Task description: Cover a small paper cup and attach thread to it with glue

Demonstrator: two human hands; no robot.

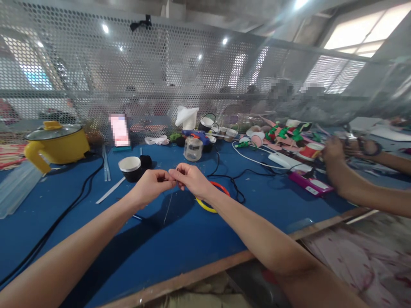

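Note:
My left hand (153, 186) and my right hand (192, 179) meet over the middle of the blue table, fingertips pinched together. Between the fingertips is something small and dark, mostly hidden by the fingers. A thin pale strand (168, 208) shows just below them; whether it hangs from the fingers or lies on the table I cannot tell. Under my right wrist lie a yellow and a red ring (207, 207), partly covered. Left of my hands stands a black cup with a white rim (130, 168), and beyond them a clear glass jar (193, 149).
A yellow electric pot (59, 143) stands at the left, its black cable running forward. A blue glue gun (196, 135) lies behind the jar. At the right are green and pink craft pieces (282, 136), a purple box (311, 184) and another person's hand (335, 160). A perforated screen (192, 77) closes the back.

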